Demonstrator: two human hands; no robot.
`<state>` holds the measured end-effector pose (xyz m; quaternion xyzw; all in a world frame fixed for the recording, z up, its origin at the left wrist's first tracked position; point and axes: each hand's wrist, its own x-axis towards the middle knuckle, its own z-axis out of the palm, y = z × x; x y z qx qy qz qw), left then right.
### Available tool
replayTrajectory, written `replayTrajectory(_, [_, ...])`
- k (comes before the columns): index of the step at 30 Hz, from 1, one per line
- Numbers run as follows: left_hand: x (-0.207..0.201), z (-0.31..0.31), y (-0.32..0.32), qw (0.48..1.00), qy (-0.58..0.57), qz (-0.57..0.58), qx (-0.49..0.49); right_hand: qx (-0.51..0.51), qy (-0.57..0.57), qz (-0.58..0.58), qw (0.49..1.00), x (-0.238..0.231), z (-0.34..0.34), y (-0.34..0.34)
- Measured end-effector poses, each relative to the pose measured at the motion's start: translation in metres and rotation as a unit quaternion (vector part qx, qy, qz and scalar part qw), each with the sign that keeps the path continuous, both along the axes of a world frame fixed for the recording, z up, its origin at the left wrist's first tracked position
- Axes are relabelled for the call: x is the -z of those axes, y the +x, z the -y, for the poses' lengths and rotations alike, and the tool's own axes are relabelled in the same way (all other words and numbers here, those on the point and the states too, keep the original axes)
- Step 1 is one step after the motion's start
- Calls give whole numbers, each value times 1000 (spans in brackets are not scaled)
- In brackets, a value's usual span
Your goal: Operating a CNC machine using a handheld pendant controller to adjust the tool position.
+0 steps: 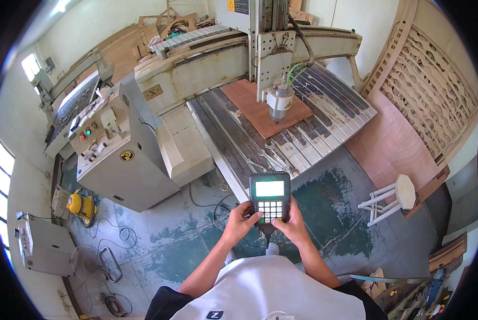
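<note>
Both my hands hold a black handheld controller (255,193) with a lit screen and a white keypad, its cable running down from the bottom. My left hand (240,223) wraps its left side, thumb on the keys. On the right side my right hand (292,224) grips it, thumb by the lower keys. Beyond it stands a CNC router bed (209,120) with slotted rails. A reddish-brown wood panel (249,106) lies on the bed, and the spindle (279,104) hangs over it. Several wrenches (271,157) rest near the bed's front edge.
A grey control cabinet (124,176) with buttons stands left of the bed. Cables (199,204) trail over the floor. At right are a white stool (404,193) and leaning cut-out wood panels (423,90). A yellow machine (80,204) and a fan (87,261) stand at left.
</note>
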<state>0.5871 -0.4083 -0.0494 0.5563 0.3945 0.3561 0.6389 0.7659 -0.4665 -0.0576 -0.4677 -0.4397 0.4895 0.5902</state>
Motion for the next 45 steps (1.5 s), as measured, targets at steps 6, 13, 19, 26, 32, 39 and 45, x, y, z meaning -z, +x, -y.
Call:
replayTrajectory(6, [1, 0, -1, 1000, 1, -6, 2, -4, 5, -3, 1000, -1, 0, 0])
replayTrajectory(13, [2, 1, -1, 1000, 9, -12, -3, -3, 4, -3, 1000, 0, 0, 0])
replayTrajectory(19, [3, 2, -1, 1000, 12, -2, -7, -6, -3, 5, 1000, 1, 1, 0])
replayTrajectory(26, [4, 3, 0, 1000, 10, -2, -9, -11, -10, -15, 1000, 0, 3, 0])
replayTrajectory(32, [3, 4, 0, 1000, -6, 5, -5, -3, -3, -6, 1000, -1, 4, 0])
replayTrajectory(39, [5, 5, 1, 1000, -10, 3, -6, -7, -2, -11, 1000, 3, 4, 1])
replayTrajectory(45, [3, 6, 2, 1000, -7, 5, -9, 1, -14, 0, 1000, 8, 5, 2])
